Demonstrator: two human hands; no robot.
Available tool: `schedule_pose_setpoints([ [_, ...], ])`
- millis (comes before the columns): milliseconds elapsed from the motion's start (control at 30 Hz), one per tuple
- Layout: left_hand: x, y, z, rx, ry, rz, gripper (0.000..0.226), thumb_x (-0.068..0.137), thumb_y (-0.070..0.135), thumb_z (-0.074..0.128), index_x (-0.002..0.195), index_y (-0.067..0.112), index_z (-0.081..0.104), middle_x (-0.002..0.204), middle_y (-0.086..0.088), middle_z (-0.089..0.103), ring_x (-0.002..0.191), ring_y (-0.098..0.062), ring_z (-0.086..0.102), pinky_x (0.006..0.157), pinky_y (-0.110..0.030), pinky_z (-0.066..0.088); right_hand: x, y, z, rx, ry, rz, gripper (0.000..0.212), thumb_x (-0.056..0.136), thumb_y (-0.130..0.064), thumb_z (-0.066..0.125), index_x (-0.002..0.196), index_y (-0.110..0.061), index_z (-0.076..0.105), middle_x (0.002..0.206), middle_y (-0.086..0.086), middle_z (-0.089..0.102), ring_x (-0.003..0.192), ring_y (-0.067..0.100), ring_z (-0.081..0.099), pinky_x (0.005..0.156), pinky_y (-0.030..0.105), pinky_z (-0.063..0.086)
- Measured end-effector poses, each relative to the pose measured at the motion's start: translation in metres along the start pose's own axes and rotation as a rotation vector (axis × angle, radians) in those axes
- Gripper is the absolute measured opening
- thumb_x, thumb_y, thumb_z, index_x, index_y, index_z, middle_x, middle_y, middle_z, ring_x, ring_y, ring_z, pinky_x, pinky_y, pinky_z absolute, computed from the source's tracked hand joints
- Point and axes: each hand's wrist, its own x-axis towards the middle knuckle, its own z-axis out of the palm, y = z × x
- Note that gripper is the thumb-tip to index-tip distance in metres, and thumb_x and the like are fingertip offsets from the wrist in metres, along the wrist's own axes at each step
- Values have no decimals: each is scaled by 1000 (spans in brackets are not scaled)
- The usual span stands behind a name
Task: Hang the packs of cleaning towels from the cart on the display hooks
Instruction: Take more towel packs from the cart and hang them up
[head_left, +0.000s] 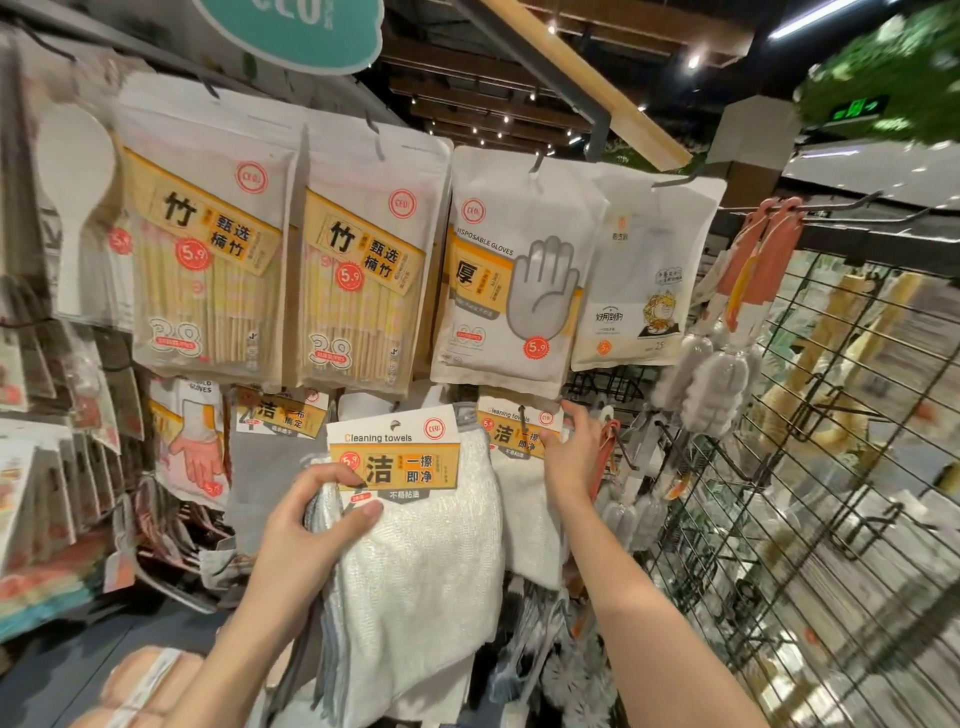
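White towel pack (415, 525) sits in front of the display, left hand (306, 525) pinching its left edge, thumb on the front. Right hand (569, 452) touches a hung towel pack (519, 452) on its hook (522, 415), fingers straight. Glove bag (511, 280) and 2 chopstick bags (280, 260) hang just above; brushes (717, 364) hang right.

left hand (306, 525) grips towel pack (415, 519) | right hand (569, 457) touches hung pack (519, 441)

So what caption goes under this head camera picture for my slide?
Left hand holds a cleaning towel pack; right hand touches a hanging pack.
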Motion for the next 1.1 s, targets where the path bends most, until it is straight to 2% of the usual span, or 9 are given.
schedule_pose_setpoints([
  [67, 1, 2, 2, 18, -7, 0, 29, 76, 10, 77, 85, 33, 61, 97, 39, 63, 88, 25, 53, 76, -19, 34, 1, -1, 1, -2, -10, 3, 43, 86, -3, 62, 125, -21, 54, 126, 3, 48, 95, 5, 39, 67, 21, 29],
  [233, 3, 5, 7, 10, -30, 4, 30, 75, 9, 77, 83, 34, 62, 97, 38, 63, 88, 26, 52, 75, -16, 33, 0, -4, -5, -31, -50, -17, 48, 85, -9, 66, 128, -26, 52, 126, 3, 49, 102, 10, 47, 67, 24, 32],
  [367, 3, 9, 9, 25, -40, 16, 30, 74, 14, 79, 85, 36, 62, 101, 35, 63, 93, 23, 53, 78, -18, 35, -6, -7, -20, 5, -103, -45, 61, 81, -13, 71, 136, -24, 47, 132, 6, 46, 121, 21, 44, 88, 30, 38],
  [467, 1, 9, 8, 11, -52, 14, 28, 74, 16, 79, 89, 34, 63, 103, 30, 65, 95, 18, 56, 79, -21, 37, -17, -17, -38, 54, -139, -76, 54, 83, -17, 70, 133, -24, 50, 134, 5, 42, 125, 20, 37, 106, 35, 32],
  [633, -5, 14, 6, 4, -63, 24, 28, 74, 14, 79, 87, 33, 63, 103, 31, 65, 95, 19, 55, 80, -19, 36, -56, -64, -62, 330, -358, -131, 27, 91, -15, 60, 115, -26, 57, 119, -2, 59, 102, 2, 56, 91, 19, 46],
  [733, -10, 19, 7, -2, -92, 29, 28, 75, 14, 79, 86, 34, 62, 104, 28, 65, 96, 16, 56, 80, -18, 37, -79, -91, -67, 427, -508, -128, 21, 96, -20, 50, 115, -26, 60, 115, -8, 62, 103, -4, 57, 88, 14, 47],
  [833, -16, 25, 8, -6, -109, 46, 28, 76, 11, 78, 85, 32, 62, 104, 24, 66, 96, 13, 58, 77, -7, 41, -97, -101, -69, 344, -591, -127, 34, 94, -29, 53, 127, -23, 55, 118, -13, 58, 115, 6, 54, 89, 10, 46],
  [933, -20, 29, 10, -31, -114, 56, 32, 77, 6, 76, 84, 34, 63, 103, 23, 66, 93, 10, 60, 69, 0, 40, -108, -101, -71, 248, -612, -162, 54, 83, -27, 70, 132, -28, 48, 128, -6, 52, 119, 8, 50, 100, 25, 43],
  [1100, -25, 34, 13, -51, -95, 135, 50, 79, -3, 72, 106, 37, 60, 110, 29, 61, 102, 11, 56, 75, -1, 41, -116, -97, -76, 204, -499, -281, 63, 70, -16, 82, 123, -26, 47, 122, -6, 50, 114, 3, 47, 85, -2, 31],
])
